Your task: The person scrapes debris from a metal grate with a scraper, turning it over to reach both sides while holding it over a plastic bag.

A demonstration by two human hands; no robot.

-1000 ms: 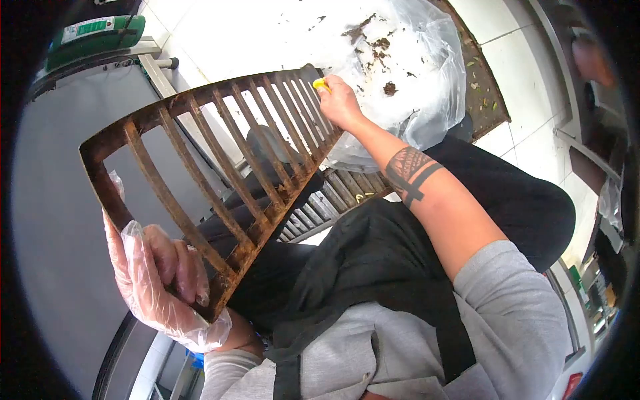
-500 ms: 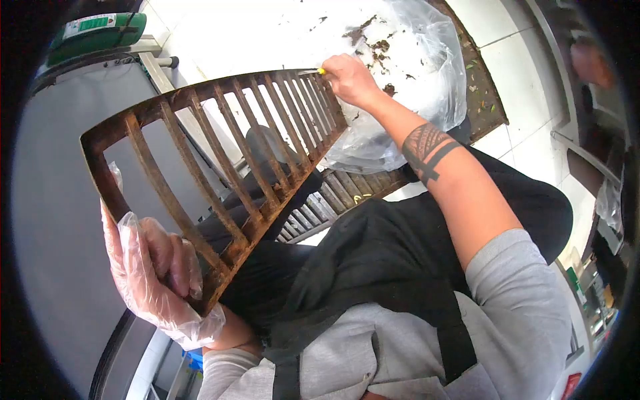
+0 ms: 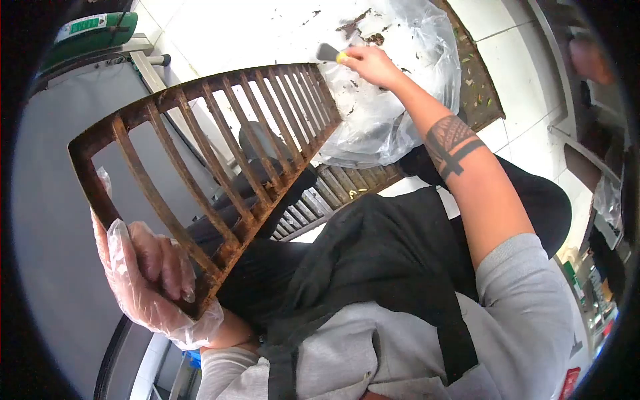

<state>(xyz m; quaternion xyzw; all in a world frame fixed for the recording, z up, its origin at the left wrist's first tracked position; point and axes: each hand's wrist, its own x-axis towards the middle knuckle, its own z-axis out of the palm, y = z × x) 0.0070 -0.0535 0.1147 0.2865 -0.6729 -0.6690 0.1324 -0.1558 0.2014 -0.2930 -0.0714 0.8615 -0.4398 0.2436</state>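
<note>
A long rusty metal grate (image 3: pixel 272 195) with many slats is held tilted across my lap. My left hand (image 3: pixel 147 273), in a clear plastic glove, is wrapped around its near end. The far end reaches up toward the white surface beyond my knees. My bare right hand (image 3: pixel 373 65) grips a scraper (image 3: pixel 328 53) with a flat grey blade and a bit of yellow at the handle. The blade is just past the grate's far end, apart from it. Most of the handle is hidden in my fingers.
Clear plastic sheeting (image 3: pixel 433 67) lies ahead, with dark flakes (image 3: pixel 375 39) scattered on the white area. Another slatted grate (image 3: pixel 333 190) is on the floor between my legs. A grey panel (image 3: pixel 60 200) stands at left, with a green cylinder (image 3: pixel 100 30) above it.
My right hand has moved the scraper off the grate's far end, outward and slightly up to the right. The grate has shifted a little left, still in my left hand.
</note>
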